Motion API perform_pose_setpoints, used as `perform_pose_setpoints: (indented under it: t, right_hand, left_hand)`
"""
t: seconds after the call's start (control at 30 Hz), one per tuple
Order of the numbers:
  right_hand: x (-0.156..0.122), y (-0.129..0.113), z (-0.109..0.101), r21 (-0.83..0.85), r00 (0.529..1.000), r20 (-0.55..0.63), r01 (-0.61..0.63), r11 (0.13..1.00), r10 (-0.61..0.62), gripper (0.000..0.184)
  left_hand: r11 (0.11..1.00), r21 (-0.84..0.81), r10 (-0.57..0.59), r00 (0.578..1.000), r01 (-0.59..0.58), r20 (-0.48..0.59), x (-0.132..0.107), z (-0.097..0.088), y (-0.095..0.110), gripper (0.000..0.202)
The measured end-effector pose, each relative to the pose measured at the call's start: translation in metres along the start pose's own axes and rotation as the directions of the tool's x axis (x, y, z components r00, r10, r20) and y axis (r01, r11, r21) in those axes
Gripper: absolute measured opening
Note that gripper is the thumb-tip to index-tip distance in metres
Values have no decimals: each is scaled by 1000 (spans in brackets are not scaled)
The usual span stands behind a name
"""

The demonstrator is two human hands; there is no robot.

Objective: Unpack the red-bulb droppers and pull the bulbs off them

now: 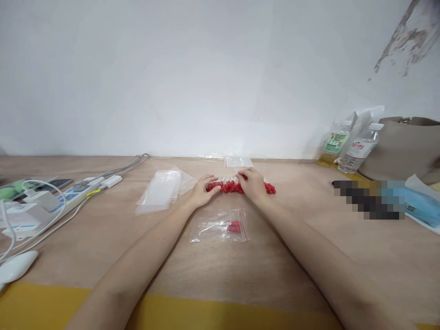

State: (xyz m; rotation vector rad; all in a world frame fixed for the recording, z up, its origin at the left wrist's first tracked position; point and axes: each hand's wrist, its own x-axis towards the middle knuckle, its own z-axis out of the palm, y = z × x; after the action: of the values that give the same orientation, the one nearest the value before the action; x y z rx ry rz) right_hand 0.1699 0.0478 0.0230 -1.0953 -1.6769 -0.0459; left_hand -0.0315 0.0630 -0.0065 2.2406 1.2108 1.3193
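While both of my forearms reach straight out over the pale wooden table (240,275), my hands meet at a row of small red-tipped white sticks (229,186) lying towards the far side.

Finding 1: the row runs left to right, across my line of reach, with its red tips facing the near side. It extends past my right hand (252,184) on the right.

Finding 2: my left hand (202,191) lies loose and low, its fingertips touching the left end of the row and grasping nothing that I can see.

Finding 3: my right hand arches over the middle of the row with its fingertips bunched down on the sticks. I cannot tell whether it pinches one.

Finding 4: both hands are in contact with the row, and neither is nearer.

Finding 5: a small clear zip bag holding red pieces (222,227) lies just near of the hands, between my forearms and untouched.

Finding 6: a stack of empty clear plastic bags (160,192) lies just left of my left hand, apart from it.
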Motion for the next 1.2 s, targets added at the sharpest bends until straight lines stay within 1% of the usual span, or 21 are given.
perform_pose_setpoints:
  t: [0.07,0.1,0.2,0.27,0.33,0.4,0.47,0.53,0.6,0.7,0.77,0.83,0.97,1.03,1.1,1.13,1.17,1.2]
  right_hand:
    - [-2,0,1,-47,999,24,29,998,-28,14]
    - [-3,0,2,-68,999,29,35,997,-33,15]
    - [-4,2,3,-98,999,30,44,994,-41,14]
    - [-4,3,3,-94,998,33,48,994,-45,13]
    - [-5,4,4,-88,998,36,50,995,-47,13]
    - [-6,3,5,-85,998,37,49,995,-46,14]
    - [-8,2,5,-84,998,54,49,995,-45,14]
    - [-10,1,6,-89,995,90,46,995,-38,15]
    - [-11,-2,6,-116,991,131,42,992,-26,15]
    - [-12,-7,4,-217,988,152,50,975,-17,15]
    - [-11,-10,2,-273,992,128,54,960,-20,17]
    - [-7,-12,-2,-293,997,77,38,955,-16,19]
    - [0,-10,-13,-248,999,-36,-24,969,16,17]
    - [-4,-9,-21,-175,999,-40,-28,984,21,15]
    - [-15,-8,-30,-74,999,15,-33,997,35,13]
    - [-23,-8,-35,-21,997,61,-48,999,49,12]
    - [-32,-9,-40,31,990,123,-73,997,69,11]
    - [-42,-10,-45,74,978,188,-102,992,87,9]
  left_hand:
    - [986,136,102,994,-96,-32,3,2,11,36]
    - [976,187,123,992,-114,-37,4,3,17,34]
    - [949,289,144,989,-128,-35,8,13,34,27]
    - [939,321,143,989,-127,-29,10,20,40,19]
    - [943,316,132,990,-107,-59,11,26,42,14]
    - [958,277,115,984,-74,-137,12,29,40,14]
    - [972,230,94,969,-39,-231,12,29,37,14]
    - [978,210,75,955,-14,-287,12,26,34,13]
    - [975,222,73,956,-8,-283,10,23,32,12]
    - [965,263,86,970,-24,-226,5,21,31,11]
    - [958,287,78,970,-8,-232,2,21,32,13]
    - [954,299,56,965,25,-258,0,21,33,15]
    - [961,274,45,963,31,-267,4,14,35,15]
    - [967,253,65,955,11,-289,8,6,40,14]
    - [974,223,97,960,-38,-261,6,-5,49,15]
    - [976,203,116,973,-75,-201,3,-12,55,16]
    - [977,176,136,986,-117,-100,-3,-19,62,17]
    - [977,150,152,988,-154,23,-11,-27,70,17]
